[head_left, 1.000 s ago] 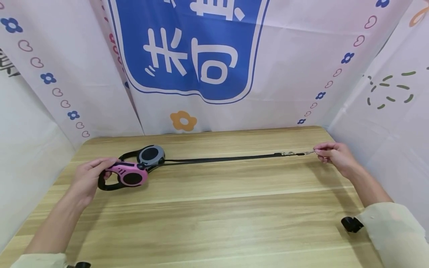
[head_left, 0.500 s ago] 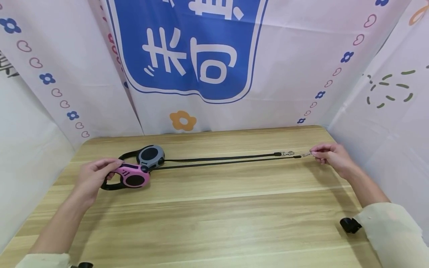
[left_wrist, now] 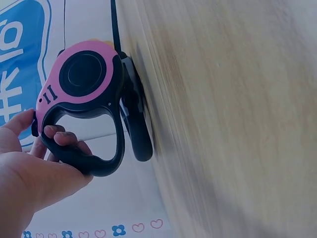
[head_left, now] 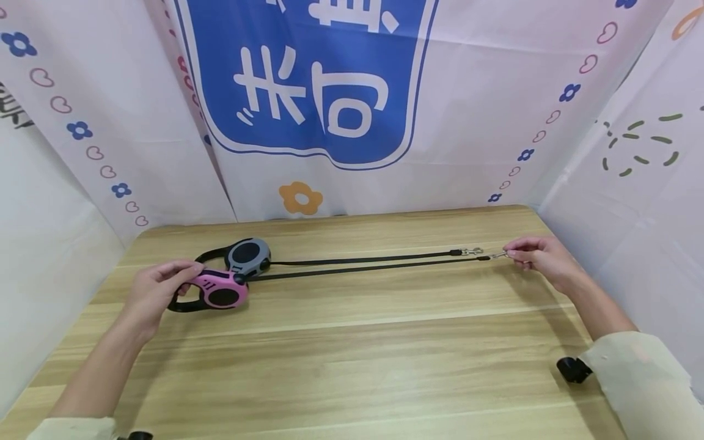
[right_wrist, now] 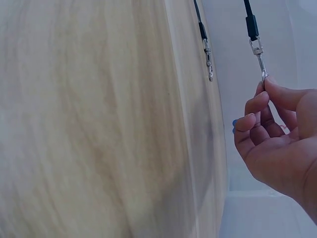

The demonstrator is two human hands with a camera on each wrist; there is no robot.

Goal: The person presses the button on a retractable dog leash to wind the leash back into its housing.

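Pink retractable leash point(head_left: 223, 297), one: handle within the left hand's point(head_left: 156, 293) curled fingers, just beside a grey retractable leash point(head_left: 247, 255). Snap hook point(head_left: 499, 254): pinched by the right hand point(head_left: 543, 261). Step, apparently: holding strap point(head_left: 363, 269) extended. Next move probably calls for controlled tension.

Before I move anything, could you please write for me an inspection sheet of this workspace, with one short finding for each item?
surface: table, wood-grain top.
job's things: pink leash, held; grey leash, lying on the table; the pink leash's cord and the grey leash's cord run out straight, side by side.
clutter: nothing seen.
grippers: left hand grips the pink leash's handle; right hand pinches the pink leash's clip.
cables: nothing seen, only the leash cords.
surroundings: printed cloth behind the table and at both sides.
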